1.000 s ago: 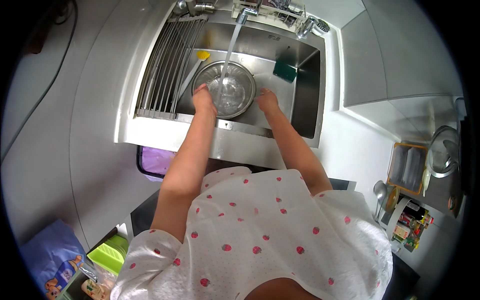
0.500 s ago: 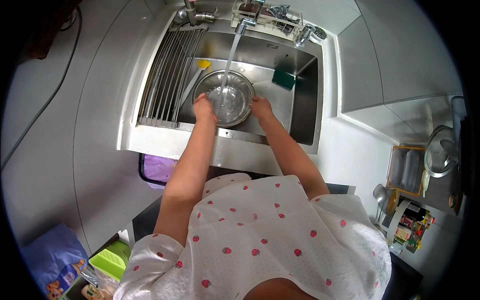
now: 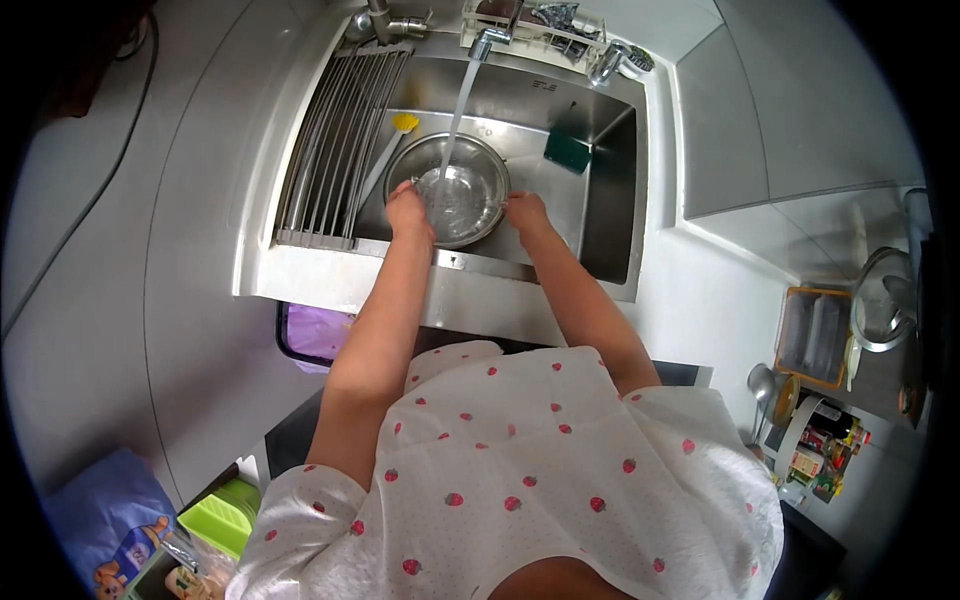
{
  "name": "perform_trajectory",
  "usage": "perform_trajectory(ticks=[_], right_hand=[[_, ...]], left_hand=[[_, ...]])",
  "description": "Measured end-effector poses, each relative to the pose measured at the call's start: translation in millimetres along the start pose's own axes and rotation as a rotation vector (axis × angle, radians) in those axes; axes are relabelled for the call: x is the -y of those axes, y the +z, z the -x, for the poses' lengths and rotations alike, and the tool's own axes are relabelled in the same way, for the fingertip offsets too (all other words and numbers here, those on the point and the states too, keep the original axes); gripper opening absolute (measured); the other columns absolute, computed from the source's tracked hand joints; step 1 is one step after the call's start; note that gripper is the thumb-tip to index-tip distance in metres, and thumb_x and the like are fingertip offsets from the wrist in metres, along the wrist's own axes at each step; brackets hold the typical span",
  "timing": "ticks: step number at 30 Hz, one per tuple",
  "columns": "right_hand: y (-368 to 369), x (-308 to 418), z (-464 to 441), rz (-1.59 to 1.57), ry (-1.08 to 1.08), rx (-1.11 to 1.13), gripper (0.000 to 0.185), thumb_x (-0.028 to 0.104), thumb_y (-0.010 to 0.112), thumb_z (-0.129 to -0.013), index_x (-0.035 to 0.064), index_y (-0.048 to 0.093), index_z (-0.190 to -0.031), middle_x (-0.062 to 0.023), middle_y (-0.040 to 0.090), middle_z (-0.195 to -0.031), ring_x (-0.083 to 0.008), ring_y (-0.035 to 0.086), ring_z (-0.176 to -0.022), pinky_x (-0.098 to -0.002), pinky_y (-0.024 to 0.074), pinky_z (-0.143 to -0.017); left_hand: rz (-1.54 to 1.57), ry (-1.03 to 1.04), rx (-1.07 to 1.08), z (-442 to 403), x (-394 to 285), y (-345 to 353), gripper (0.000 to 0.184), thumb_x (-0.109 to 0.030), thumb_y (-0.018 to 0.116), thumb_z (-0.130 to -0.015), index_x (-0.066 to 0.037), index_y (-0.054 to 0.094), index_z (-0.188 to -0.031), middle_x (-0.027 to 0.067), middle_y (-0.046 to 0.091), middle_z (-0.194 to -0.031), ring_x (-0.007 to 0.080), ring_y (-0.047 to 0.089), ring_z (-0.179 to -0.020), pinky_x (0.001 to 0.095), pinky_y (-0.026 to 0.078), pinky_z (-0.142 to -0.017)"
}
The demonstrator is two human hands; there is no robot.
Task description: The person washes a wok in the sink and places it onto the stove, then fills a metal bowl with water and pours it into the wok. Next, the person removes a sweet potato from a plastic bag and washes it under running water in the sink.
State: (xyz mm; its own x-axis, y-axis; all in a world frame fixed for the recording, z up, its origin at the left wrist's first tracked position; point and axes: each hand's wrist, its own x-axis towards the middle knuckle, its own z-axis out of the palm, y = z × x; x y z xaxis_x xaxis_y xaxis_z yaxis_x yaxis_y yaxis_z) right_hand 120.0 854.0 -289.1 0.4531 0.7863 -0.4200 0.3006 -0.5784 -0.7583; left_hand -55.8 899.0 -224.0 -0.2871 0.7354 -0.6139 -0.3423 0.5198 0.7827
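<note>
A round metal bowl (image 3: pixel 470 205) with water in it sits in the steel sink (image 3: pixel 555 205). Water runs into it from the faucet (image 3: pixel 484 42). My left hand (image 3: pixel 408 212) is closed on the bowl's left rim. On the right rim, my right hand (image 3: pixel 525 212) grips with its fingers pressed together. A yellow-headed brush (image 3: pixel 404 123) with a pale handle leans left of the bowl, and a dark green scouring pad (image 3: pixel 568 152) lies at the sink's back right.
A roll-up drying rack (image 3: pixel 340 140) covers the sink's left side. Behind the sink stands a caddy (image 3: pixel 545 38). At the right are an orange-rimmed container (image 3: pixel 814 337), spoons (image 3: pixel 760 385) and a glass lid (image 3: pixel 882 300). Green containers (image 3: pixel 220 515) stand lower left.
My right hand, apart from the bowl one second ago, has moved left and taken hold of its right rim. My left hand stays at the left rim.
</note>
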Motion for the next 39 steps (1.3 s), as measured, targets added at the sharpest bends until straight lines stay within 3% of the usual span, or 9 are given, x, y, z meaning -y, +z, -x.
perform_trajectory(ticks=[31, 33, 39], right_hand=[[-2.3, 5.1, 8.1, -0.050, 0.055, 0.041, 0.026, 0.009, 0.059, -0.073, 0.0033, 0.060, -0.098, -0.0090, 0.060, -0.087, -0.0183, 0.053, -0.080, -0.0301, 0.0405, -0.068], [-2.6, 8.6, 12.6, -0.098, 0.056, 0.061, 0.027, 0.009, 0.059, -0.073, 0.0034, 0.059, -0.099, -0.0095, 0.059, -0.089, -0.0187, 0.053, -0.082, -0.0306, 0.0403, -0.069], [-5.0, 20.7, 22.9, -0.181, 0.126, 0.090, 0.028, 0.010, 0.060, -0.072, 0.0041, 0.059, -0.100, -0.0093, 0.059, -0.090, -0.0190, 0.053, -0.083, -0.0304, 0.0403, -0.069]], left_hand=[[0.012, -0.016, -0.017, 3.6, -1.5, -2.8, 0.026, -0.010, 0.044, -0.076, -0.017, 0.058, -0.096, -0.0030, 0.050, -0.085, 0.0121, 0.041, -0.073, 0.0308, 0.030, -0.063], [0.074, -0.032, -0.019, 10.8, -6.4, -4.2, 0.025, -0.002, 0.045, -0.075, -0.007, 0.052, -0.098, 0.0058, 0.052, -0.094, 0.0160, 0.047, -0.090, 0.0283, 0.035, -0.084], [0.070, -0.041, -0.012, 14.7, -10.4, -5.3, 0.026, -0.003, 0.044, -0.074, -0.007, 0.052, -0.098, 0.0056, 0.052, -0.092, 0.0160, 0.047, -0.088, 0.0289, 0.035, -0.083]])
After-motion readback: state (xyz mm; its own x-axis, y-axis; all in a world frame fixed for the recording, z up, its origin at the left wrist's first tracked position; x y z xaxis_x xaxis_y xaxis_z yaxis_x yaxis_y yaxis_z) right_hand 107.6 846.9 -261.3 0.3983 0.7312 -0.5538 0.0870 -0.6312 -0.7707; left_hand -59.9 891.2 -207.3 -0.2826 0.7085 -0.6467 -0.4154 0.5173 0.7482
